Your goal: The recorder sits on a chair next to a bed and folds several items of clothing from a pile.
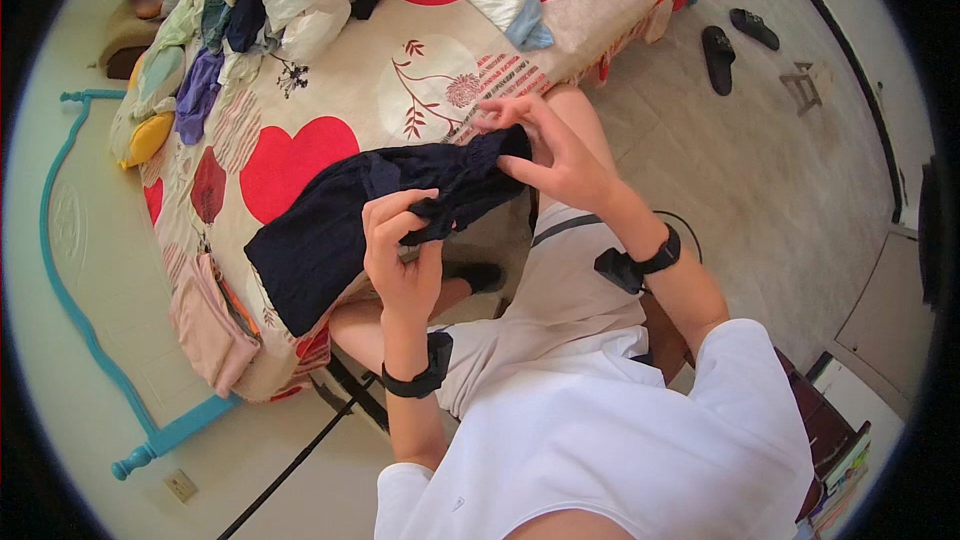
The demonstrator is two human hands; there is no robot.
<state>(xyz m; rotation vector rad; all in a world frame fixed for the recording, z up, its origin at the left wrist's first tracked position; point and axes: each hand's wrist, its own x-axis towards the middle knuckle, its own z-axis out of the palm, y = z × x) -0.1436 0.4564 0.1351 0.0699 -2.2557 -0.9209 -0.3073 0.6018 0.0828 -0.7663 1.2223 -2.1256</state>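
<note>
A dark navy garment with a gathered elastic edge (pixel 322 240) lies partly on the patterned bedspread (pixel 330 112), its upper end raised over the bed's edge. My left hand (pixel 403 251) pinches a bunched part of its near edge between thumb and fingers. At the garment's gathered right end, my right hand (pixel 544 146) holds the fabric, thumb on the near side and some fingers spread beyond it. Part of the cloth between the hands hangs over my lap. Each wrist wears a black strap with a small device.
Piled clothes (pixel 300 11) cover the bed's far left, near a partly seen person. Folded pink clothing (pixel 214 322) sits at the left corner by a blue bed frame (pixel 187 424). A black pole slants at lower left. Black slippers (pixel 718 60) lie on the floor at right.
</note>
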